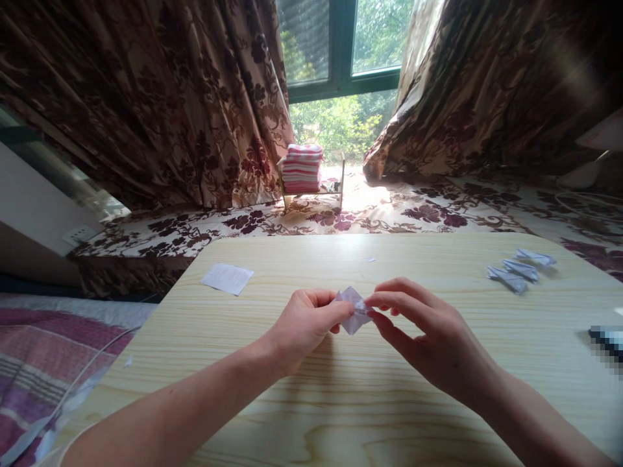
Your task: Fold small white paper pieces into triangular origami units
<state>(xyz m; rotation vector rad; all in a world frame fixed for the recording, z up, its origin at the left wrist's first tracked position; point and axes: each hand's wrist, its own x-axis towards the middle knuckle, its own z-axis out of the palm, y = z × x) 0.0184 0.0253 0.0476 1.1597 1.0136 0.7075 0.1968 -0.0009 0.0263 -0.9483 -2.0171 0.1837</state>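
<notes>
A small white piece of folded paper (351,322), roughly diamond-shaped, is held above the middle of the table. My left hand (314,318) pinches it from the left, the thumb lying across its face. On the other side, the thumb and index finger of my right hand (418,318) grip its right corner. Several folded paper pieces (509,279), long and pointed, lie together at the table's right. To the left rests a flat sheet of paper (227,278) with faint lines on it.
The light wooden table (272,408) stands before a window ledge (233,224) covered in floral cloth. On the ledge, a small rack (341,188) holds a stack of pink and white striped cloths (302,170). A pixelated dark object (606,340) sits at the right edge. Tiny paper scraps lie about.
</notes>
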